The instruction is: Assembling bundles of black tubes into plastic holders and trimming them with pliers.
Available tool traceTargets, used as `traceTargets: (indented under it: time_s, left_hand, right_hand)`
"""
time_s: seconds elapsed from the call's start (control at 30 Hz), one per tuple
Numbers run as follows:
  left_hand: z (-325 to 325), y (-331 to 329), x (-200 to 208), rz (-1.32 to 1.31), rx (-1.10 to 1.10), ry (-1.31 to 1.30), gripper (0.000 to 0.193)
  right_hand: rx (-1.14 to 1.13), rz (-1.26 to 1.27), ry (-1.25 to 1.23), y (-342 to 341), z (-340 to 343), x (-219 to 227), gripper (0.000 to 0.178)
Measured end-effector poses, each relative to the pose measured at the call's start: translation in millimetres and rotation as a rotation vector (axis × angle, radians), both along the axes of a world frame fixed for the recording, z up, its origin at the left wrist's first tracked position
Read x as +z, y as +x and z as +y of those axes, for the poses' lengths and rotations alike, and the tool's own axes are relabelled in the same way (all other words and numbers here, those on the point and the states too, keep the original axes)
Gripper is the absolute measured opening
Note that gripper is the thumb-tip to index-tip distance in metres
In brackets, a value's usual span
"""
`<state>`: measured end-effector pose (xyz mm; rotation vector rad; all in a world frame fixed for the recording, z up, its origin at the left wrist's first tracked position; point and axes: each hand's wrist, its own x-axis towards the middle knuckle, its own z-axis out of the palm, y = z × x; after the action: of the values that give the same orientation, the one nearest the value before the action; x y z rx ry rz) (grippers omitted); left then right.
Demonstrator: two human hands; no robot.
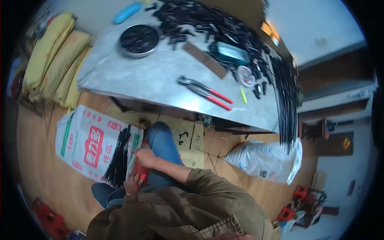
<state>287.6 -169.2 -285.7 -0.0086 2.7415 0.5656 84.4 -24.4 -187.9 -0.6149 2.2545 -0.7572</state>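
Because the flat white sack lay spread at your left, it probably kept the thin, stiff-looking black strips within reach. Your right hand curled near its edge, your left hand beside a smooth red object; whether either gripped anything couldn't be told.

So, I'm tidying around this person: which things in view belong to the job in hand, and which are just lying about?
Likely in use:
thin black strips, bundled near the right hand and left hand
flat white printed sack under them
red object by both hands, kind unclear

Probably just lying about:
rounded bright-blue object on the grey table
stacked, bulging yellow sacks
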Motion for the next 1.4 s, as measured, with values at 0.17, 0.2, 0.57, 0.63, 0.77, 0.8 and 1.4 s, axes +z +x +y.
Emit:
traceTargets:
  time_s: [0.17, 0.2, 0.57, 0.63, 0.77, 0.8, 1.4]
  left_hand:
    - [-11, -6, -1, 0.013, -0.182, -0.266, 0.052]
    - [-11, -14, 10, -0.081, -0.218, -0.322, 0.056]
    - [56, -141, 40, -0.175, 0.254, 0.226, 0.034]
    - [60, -148, 35, -0.172, 0.276, 0.177, 0.032]
    - [67, -155, 42, -0.097, 0.321, 0.143, 0.029]
    - [67, -155, 23, -0.002, 0.289, 0.103, 0.030]
    - [69, -192, 60, -0.655, 0.481, 0.916, 0.037]
  right_hand:
    - [0.077, -0.111, -0.401, 28, 54, 15, 0.038]
    - [0.059, -0.088, -0.417, 26, 69, 38, 0.038]
    - [-0.221, -0.296, -0.965, -27, 272, 201, 0.037]
    - [-0.230, -0.302, -0.944, -34, 309, 244, 0.035]
    - [-0.788, 0.502, -0.651, -78, 406, 279, 0.027]
    - [-0.942, 0.819, -0.184, -91, 430, 296, 0.023]
    - [-1.344, 0.740, 0.949, -200, 559, 259, 0.027]
